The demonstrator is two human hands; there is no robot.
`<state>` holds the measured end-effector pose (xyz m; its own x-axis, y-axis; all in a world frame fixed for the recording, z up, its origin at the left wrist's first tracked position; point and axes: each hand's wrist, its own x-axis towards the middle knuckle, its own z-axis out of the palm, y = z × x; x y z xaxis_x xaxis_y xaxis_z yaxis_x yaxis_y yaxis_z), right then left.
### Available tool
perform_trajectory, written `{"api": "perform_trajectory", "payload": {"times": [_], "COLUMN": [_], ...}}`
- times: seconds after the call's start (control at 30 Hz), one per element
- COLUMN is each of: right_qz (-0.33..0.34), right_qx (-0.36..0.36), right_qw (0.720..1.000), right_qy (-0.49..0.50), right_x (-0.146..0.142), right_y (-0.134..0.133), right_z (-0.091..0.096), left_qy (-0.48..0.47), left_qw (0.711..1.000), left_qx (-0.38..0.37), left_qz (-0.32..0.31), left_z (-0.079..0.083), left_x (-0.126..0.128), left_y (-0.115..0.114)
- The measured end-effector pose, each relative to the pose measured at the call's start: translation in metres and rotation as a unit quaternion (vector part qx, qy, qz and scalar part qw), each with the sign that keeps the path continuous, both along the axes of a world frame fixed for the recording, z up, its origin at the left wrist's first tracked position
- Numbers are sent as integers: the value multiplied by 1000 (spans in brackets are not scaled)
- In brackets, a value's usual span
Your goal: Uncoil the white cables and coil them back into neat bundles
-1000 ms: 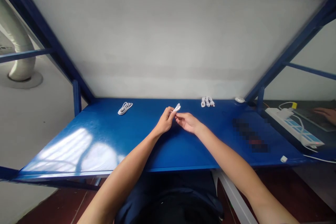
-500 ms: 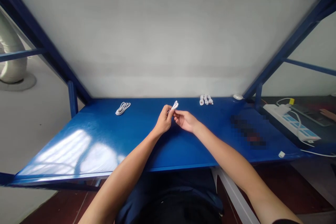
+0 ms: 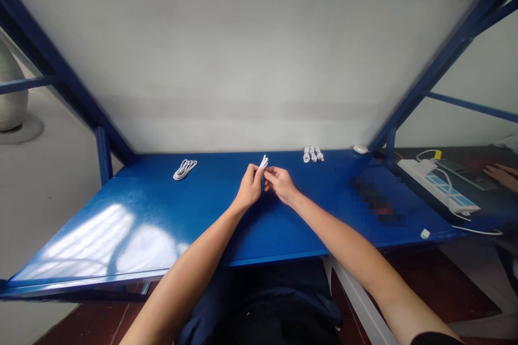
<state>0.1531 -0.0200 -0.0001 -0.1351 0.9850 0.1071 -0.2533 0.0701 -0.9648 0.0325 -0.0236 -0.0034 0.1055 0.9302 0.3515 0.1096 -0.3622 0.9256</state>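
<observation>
My left hand [image 3: 249, 187] is closed round a folded white cable [image 3: 264, 161], whose loops stick up above the thumb. Close against it, my right hand [image 3: 281, 185] has its thumb and fingers pinched at the lower part of the same cable; the exact spot is hidden by the fingers. Both hands are above the middle of the blue table [image 3: 210, 215]. Further left lies a loosely coiled white cable [image 3: 185, 170]. Toward the back, right of my hands, three bundled white cables [image 3: 313, 154] lie side by side.
A white mouse-like object [image 3: 360, 149] sits at the back right. A blurred-out dark object [image 3: 376, 202] lies nearer, with a small white block [image 3: 424, 234] by the front edge. Beyond are a power strip [image 3: 441, 186] and another person's hand [image 3: 502, 175] at a keyboard.
The view has shifted slightly, so most things appear further left. The cable's loops now look narrower and more edge-on between my hands. The other person's hand shows more at the right.
</observation>
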Motion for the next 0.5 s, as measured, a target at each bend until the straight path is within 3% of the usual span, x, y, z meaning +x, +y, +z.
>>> {"api": "perform_trajectory", "payload": {"times": [0.13, 0.3, 0.37, 0.5], "right_qz": [-44, -133, -135, -106], "right_qx": [95, 225, 229, 157], "right_qw": [989, 933, 928, 956], "right_qy": [-102, -247, -261, -224], "right_x": [0, 4, 4, 3], "right_y": [-2, -6, -7, -7], "right_z": [-3, 0, 1, 1], "left_qy": [-64, -131, -135, -134], "left_qw": [996, 978, 976, 975], "left_qx": [-65, -154, -163, -171], "left_qz": [-18, -47, -47, -36], "left_z": [-2, 2, 3, 3], "left_x": [4, 6, 5, 4], "left_y": [3, 1, 1, 2]}}
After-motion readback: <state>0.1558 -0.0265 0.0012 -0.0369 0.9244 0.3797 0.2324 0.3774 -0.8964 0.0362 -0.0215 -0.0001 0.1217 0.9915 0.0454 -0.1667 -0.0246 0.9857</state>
